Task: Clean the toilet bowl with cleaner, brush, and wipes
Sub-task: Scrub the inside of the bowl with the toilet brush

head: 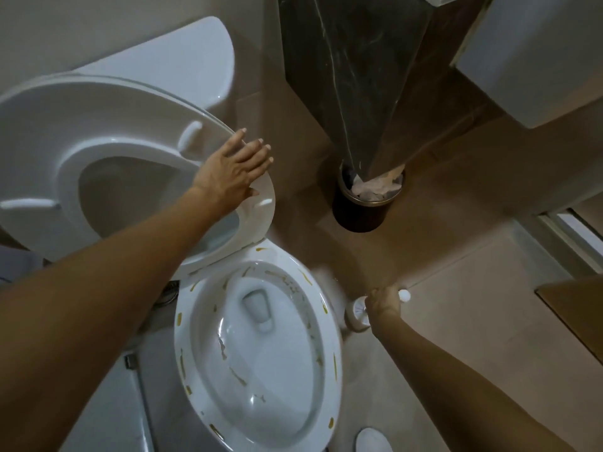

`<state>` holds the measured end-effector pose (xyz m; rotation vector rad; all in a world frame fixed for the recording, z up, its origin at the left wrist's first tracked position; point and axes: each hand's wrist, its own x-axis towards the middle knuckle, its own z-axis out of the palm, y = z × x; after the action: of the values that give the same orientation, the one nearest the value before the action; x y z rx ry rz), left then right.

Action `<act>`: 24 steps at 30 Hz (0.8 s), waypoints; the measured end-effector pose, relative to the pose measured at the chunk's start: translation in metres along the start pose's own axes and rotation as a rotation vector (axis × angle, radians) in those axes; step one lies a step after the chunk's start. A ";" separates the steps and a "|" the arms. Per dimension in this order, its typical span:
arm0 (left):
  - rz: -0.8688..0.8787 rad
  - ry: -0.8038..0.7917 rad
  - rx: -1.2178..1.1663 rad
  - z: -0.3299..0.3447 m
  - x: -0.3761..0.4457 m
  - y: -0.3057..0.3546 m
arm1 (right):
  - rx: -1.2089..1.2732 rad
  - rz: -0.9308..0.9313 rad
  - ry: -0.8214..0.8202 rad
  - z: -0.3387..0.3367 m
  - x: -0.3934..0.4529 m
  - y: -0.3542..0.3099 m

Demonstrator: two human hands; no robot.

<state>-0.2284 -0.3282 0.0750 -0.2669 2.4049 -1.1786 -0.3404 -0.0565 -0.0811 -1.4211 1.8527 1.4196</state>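
The white toilet bowl (257, 353) is open below me, with brown-yellow smears on its rim and inner wall. Its seat and lid (107, 151) are raised, tilted toward the cistern. My left hand (233, 171) grips the front edge of the raised seat, thumb under it. My right hand (383, 301) is closed around the white handle of the toilet brush (404, 293), which stands in its holder (355, 316) on the floor just right of the bowl. No cleaner bottle or wipes show clearly.
A dark round bin (359, 210) stuffed with tissue stands on the floor behind the bowl, under a dark marble column (368, 76). A white basin (538, 57) hangs at top right. A white rounded object (373, 440) lies near the bowl's front. The cistern (182, 60) is behind the lid.
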 end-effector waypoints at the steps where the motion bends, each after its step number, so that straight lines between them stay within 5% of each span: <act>1: -0.002 0.016 0.005 0.002 0.000 0.000 | 0.018 -0.004 -0.013 -0.001 -0.001 0.000; 16: -0.149 0.012 -0.174 -0.022 -0.029 -0.033 | 0.486 0.039 -0.158 -0.044 -0.054 0.069; 24: -0.434 0.105 -0.547 -0.024 -0.098 -0.078 | 0.655 0.120 0.099 -0.083 -0.149 0.111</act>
<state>-0.1544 -0.3241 0.1789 -0.9567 2.8127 -0.6697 -0.3580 -0.0635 0.1217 -1.0679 2.2106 0.6763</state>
